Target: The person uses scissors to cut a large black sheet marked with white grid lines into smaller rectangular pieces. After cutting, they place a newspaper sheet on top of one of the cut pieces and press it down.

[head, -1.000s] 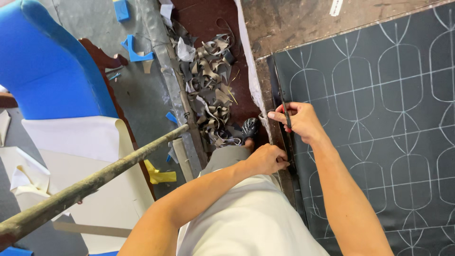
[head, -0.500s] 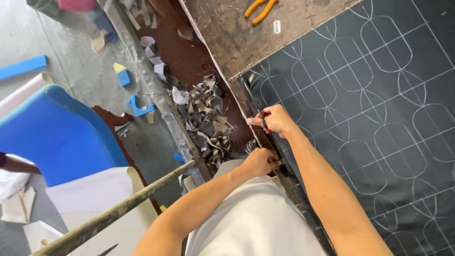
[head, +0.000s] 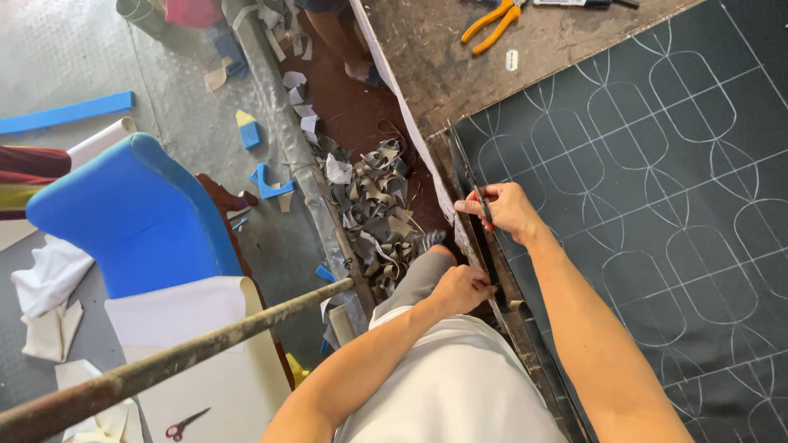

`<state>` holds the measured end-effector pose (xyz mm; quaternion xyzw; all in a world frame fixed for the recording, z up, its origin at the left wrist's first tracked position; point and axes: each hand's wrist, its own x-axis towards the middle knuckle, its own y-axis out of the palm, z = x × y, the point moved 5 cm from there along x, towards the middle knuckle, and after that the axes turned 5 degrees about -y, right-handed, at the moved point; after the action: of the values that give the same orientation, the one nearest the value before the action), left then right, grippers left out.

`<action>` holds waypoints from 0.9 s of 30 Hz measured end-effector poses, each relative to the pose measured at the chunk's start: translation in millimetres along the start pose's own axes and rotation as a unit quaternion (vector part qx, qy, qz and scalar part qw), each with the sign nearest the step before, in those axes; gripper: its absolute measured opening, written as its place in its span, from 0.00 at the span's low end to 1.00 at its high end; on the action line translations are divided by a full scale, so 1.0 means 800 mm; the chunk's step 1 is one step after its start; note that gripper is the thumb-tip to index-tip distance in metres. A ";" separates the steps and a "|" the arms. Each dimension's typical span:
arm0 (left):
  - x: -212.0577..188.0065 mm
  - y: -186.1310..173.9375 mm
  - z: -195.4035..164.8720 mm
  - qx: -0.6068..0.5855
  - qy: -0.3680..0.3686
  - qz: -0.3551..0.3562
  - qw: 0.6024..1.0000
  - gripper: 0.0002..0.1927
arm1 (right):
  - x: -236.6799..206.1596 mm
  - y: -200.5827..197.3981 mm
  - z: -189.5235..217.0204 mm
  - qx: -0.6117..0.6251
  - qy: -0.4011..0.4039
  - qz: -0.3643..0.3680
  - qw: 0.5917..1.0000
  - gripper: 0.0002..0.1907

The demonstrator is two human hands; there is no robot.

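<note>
Landmark: the dark fabric sheet [head: 657,213] chalked with white ovals and grid lines, spread across the tabletop [head: 427,57].

My right hand [head: 502,210] sits at the sheet's near edge, fingers pinched on a thin dark strip [head: 484,246] that runs along that edge. My left hand [head: 461,289] is lower on the same edge, closed around the strip's lower stretch; whether it also holds a tool I cannot tell.

Beyond the sheet's far corner, on bare brown tabletop: orange-handled pliers [head: 492,20] and a small white oblong tag [head: 511,60], print too small to make out.

Left of the sheet, down on the floor: a heap of grey offcuts [head: 379,221]. Farther left, a blue chair back [head: 135,217], blue foam scraps [head: 267,182], a pale sheet [head: 193,324] with red-handled scissors [head: 187,423] on it. A rusty bar [head: 164,365] crosses the lower left.
</note>
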<state>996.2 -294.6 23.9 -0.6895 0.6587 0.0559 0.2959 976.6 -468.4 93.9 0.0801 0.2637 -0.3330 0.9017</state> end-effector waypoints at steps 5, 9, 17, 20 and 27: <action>0.048 -0.052 0.002 0.036 0.044 0.102 0.993 0.10 | 0.013 0.002 0.028 0.031 -0.045 -0.028 0.998 0.17; 0.126 -0.174 0.068 -0.030 -0.049 0.085 0.995 0.10 | 0.006 -0.016 0.014 0.039 -0.030 -0.099 0.994 0.18; 0.273 -0.525 0.186 -0.176 -0.098 -0.356 0.913 0.17 | -0.086 -0.034 -0.076 0.142 0.131 -0.333 0.923 0.18; 0.311 -0.527 0.095 0.072 0.036 -0.355 0.931 0.22 | -0.132 -0.001 -0.109 0.191 0.190 -0.374 0.887 0.17; 0.337 -0.295 -0.143 0.120 0.383 -0.104 0.910 0.21 | -0.165 0.119 -0.179 0.316 0.225 -0.349 0.853 0.16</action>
<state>1216.8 -596.1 70.9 -0.6817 0.6479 -0.3229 0.1060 893.0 -275.7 39.6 0.3360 0.3508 -0.6642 0.5682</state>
